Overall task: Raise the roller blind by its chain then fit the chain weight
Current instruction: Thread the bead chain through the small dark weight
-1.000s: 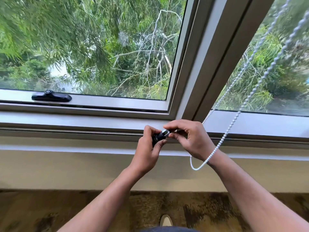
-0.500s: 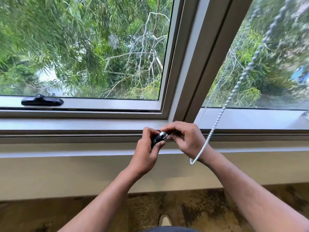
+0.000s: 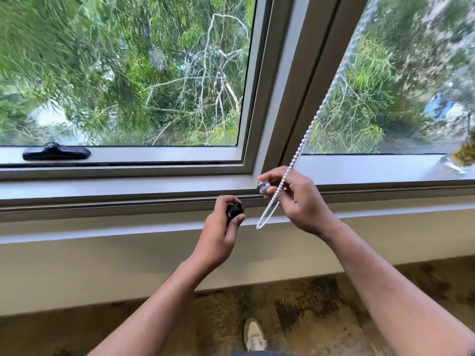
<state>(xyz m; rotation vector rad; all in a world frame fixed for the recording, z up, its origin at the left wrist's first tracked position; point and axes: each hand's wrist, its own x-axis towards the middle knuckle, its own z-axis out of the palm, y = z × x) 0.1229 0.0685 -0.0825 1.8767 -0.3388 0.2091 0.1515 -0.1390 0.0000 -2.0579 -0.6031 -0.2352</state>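
A white bead chain (image 3: 312,124) hangs down from the upper right, and its bottom loop dangles in front of the sill beside my right hand (image 3: 300,199). My right hand pinches a small silver part of the chain weight (image 3: 263,187) at its fingertips, with the chain running across its fingers. My left hand (image 3: 221,232), lower and to the left, grips the black part of the chain weight (image 3: 234,213). The two parts are apart. The roller blind itself is out of view.
A grey window frame with a vertical mullion (image 3: 288,98) stands just behind the hands. A black window handle (image 3: 56,152) lies on the lower left frame. A glass object with yellow contents (image 3: 460,158) sits on the sill at far right. My shoe (image 3: 253,335) is on patterned carpet below.
The hands were together holding the weight as one piece; now they have pulled apart, silver part in the right, black part in the left. The chain loop now hangs in front of my right hand.
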